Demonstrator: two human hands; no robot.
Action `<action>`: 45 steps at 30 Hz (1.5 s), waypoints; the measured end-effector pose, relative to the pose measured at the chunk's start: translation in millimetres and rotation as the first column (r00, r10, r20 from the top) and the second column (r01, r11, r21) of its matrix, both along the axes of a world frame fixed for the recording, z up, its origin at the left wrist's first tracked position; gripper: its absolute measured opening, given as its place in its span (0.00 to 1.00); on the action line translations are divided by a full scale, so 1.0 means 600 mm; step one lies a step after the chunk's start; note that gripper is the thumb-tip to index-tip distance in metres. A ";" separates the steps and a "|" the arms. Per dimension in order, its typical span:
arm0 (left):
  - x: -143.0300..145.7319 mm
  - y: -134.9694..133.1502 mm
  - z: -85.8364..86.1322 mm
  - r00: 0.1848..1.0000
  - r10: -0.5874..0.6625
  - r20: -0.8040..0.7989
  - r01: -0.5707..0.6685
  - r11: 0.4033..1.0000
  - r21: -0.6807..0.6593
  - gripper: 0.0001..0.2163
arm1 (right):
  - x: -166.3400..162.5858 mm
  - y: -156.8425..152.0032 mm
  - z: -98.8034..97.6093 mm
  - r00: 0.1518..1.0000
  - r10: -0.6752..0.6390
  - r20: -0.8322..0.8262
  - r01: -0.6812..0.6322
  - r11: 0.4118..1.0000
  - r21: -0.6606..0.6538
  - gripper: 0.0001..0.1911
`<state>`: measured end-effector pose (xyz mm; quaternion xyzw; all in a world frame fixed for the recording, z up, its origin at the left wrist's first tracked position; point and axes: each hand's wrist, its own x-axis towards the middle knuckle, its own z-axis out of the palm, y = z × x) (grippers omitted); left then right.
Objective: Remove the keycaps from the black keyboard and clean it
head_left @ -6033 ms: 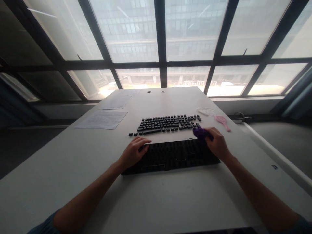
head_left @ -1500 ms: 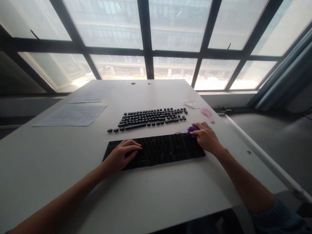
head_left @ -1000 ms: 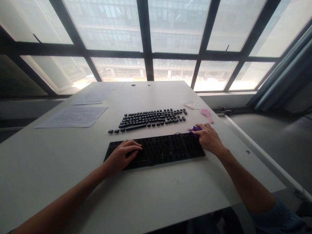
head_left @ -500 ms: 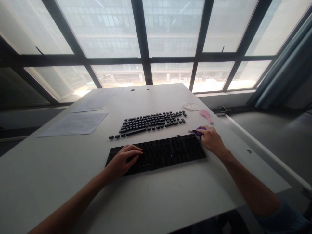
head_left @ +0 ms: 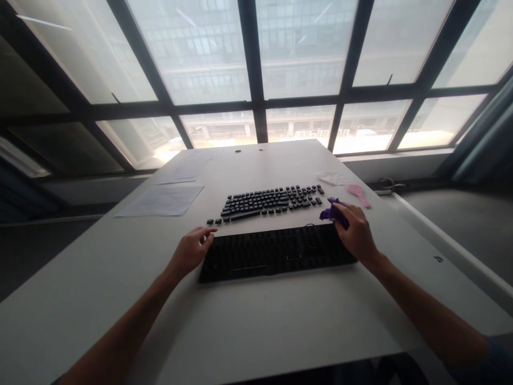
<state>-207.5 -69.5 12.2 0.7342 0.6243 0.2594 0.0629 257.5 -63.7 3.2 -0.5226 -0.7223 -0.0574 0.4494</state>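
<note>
A black keyboard base (head_left: 276, 254) with its keycaps off lies on the white table (head_left: 248, 326). Behind it, several black keycaps (head_left: 272, 200) are laid out in rows. My left hand (head_left: 191, 250) hovers just off the base's left end, fingers loosely spread and holding nothing. My right hand (head_left: 355, 232) is at the base's far right corner, closed on a purple tool (head_left: 332, 211) that pokes out toward the keycaps.
A pink brush (head_left: 358, 193) and a small clear bag (head_left: 331, 177) lie at the right, behind my right hand. Printed sheets of paper (head_left: 162, 200) rest at the far left. Large windows stand beyond the table's far edge.
My left hand has slid off the keyboard base to its left end and opened. My right hand has lifted the purple tool slightly. The camera has swung left.
</note>
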 end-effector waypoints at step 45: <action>-0.033 0.006 -0.057 0.966 0.084 0.245 -0.059 0.993 -0.105 0.17 | -0.485 -0.097 0.006 0.722 0.593 0.357 -0.544 0.805 -0.237 0.11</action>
